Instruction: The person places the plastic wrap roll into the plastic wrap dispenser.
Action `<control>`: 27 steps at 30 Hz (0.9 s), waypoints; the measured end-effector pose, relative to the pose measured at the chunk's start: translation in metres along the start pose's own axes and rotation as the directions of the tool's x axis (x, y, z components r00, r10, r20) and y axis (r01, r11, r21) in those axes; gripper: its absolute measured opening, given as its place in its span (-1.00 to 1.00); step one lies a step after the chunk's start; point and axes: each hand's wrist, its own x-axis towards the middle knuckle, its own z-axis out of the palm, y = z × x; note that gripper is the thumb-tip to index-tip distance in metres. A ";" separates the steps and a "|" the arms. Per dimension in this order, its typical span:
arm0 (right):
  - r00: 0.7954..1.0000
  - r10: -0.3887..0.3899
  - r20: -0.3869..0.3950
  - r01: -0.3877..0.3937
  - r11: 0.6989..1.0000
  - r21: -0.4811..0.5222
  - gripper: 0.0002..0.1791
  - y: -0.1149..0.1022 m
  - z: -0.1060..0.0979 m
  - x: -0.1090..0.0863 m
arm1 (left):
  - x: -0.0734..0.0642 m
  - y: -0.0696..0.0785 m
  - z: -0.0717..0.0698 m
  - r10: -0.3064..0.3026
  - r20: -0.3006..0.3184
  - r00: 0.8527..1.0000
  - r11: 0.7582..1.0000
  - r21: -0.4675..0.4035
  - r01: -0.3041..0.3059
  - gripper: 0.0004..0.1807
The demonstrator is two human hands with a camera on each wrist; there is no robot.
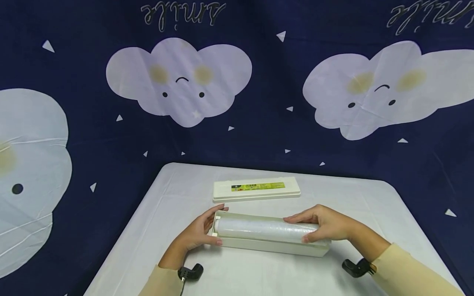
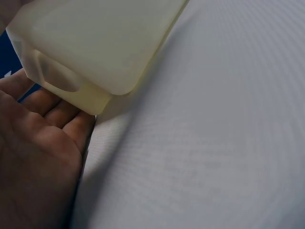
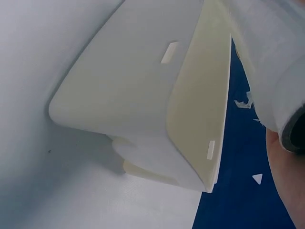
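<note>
A roll of clear cling film (image 1: 259,230) lies in a long cream dispenser box (image 1: 274,245) on the white table (image 1: 177,193). My left hand (image 1: 217,225) holds the box's left end, thumb at the front and fingers behind; the left wrist view shows the fingers (image 2: 52,109) against the box end (image 2: 95,43). My right hand (image 1: 296,229) grips the roll's right end, fingers over the top and thumb at the front. In the right wrist view the roll (image 3: 279,71) sits above the open box (image 3: 138,90).
The box's cream lid (image 1: 255,189), with a green label, lies flat behind the box. A dark blue backdrop (image 1: 259,102) printed with clouds hangs close behind the table's far edge. Black camera mounts (image 1: 190,272) sit on both wrists.
</note>
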 end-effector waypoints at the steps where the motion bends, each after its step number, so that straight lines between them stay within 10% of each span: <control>1: 1.000 0.002 0.001 -0.002 1.000 -0.006 -0.34 0.000 0.000 0.001 | 0.000 0.000 0.000 0.000 0.001 1.000 1.000 0.002 0.000 0.29; 27: 0.999 0.017 -0.032 -0.016 0.999 0.042 -0.32 0.022 0.006 0.005 | 0.000 0.001 0.001 -0.003 0.000 1.000 1.000 -0.005 0.003 0.29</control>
